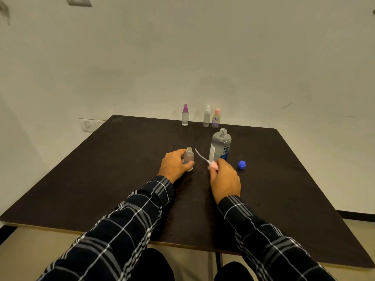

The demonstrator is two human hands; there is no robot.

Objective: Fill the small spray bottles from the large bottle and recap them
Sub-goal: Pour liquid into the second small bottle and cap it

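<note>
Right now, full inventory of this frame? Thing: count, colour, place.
large bottle: 1, clear with blue label, uncapped, upright mid-table, behind the right hand
blue cap: 1, blue, on the table right of the large bottle
open small bottle: 1, clear, no top, upright in the left hand
spray top: 1, pink head with white dip tube, in the right hand
capped small bottles: 3, far table edge; purple top, white top, pink top
table: 1, dark brown
wall sockets: 2, white, one upper left, one behind the table's far left corner
left hand: gripping the open small bottle
right hand: pinching the spray top
sleeves: 2, dark plaid
</note>
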